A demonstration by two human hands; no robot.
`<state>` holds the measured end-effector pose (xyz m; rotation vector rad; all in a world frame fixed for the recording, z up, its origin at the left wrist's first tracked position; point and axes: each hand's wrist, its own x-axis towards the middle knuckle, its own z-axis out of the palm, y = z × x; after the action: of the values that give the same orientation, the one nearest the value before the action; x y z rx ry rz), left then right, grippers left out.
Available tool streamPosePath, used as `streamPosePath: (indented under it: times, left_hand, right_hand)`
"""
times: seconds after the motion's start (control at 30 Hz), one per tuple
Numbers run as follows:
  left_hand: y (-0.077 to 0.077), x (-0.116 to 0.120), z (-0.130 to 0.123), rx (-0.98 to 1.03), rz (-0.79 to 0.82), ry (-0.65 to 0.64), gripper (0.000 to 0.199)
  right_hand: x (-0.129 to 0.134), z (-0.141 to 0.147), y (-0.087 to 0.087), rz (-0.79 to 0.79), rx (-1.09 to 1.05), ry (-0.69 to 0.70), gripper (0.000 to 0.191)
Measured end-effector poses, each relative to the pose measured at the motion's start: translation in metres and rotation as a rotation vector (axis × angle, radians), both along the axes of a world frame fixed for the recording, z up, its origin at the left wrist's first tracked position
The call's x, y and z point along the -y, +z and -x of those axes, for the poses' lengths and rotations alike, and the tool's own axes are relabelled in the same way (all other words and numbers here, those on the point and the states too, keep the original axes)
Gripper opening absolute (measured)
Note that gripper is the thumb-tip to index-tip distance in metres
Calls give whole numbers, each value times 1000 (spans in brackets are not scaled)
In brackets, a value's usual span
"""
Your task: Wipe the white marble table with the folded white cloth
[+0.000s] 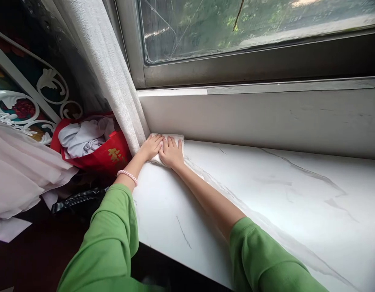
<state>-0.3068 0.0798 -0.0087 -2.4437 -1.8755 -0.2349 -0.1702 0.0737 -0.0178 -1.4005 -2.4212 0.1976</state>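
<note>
At the left end of the white marble-patterned windowsill (266,190), a folded off-white cloth (181,140) lies against the low wall and beside the curtain. My left hand (152,147) rests flat on the cloth's left part, fingers stretched out, with a pink beaded bracelet (127,176) on the wrist. Right beside it, my right hand (171,154) presses flat on the cloth, its fingers spread. The two hands touch or nearly touch. Most of the cloth is hidden beneath them; its edges show around the fingers.
A light grey curtain (105,61) hangs at the sill's left end. Beside it stands a red bag (96,160) holding white fabric (84,138). Pale pink ruffled fabric (26,170) drapes at the far left. Above the sill is a metal-framed window (236,67).
</note>
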Motion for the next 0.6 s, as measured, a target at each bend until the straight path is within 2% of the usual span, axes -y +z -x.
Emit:
streamPosePath:
  times: [0.2,0.6]
  left_hand:
    - [2,50,-4,29,17,-14,48]
    - [5,202,-16,21,-49,27,49]
  right_hand:
    - [48,-8,4,26,-4,24,60]
    - [181,-32,12,10,-126,186,59]
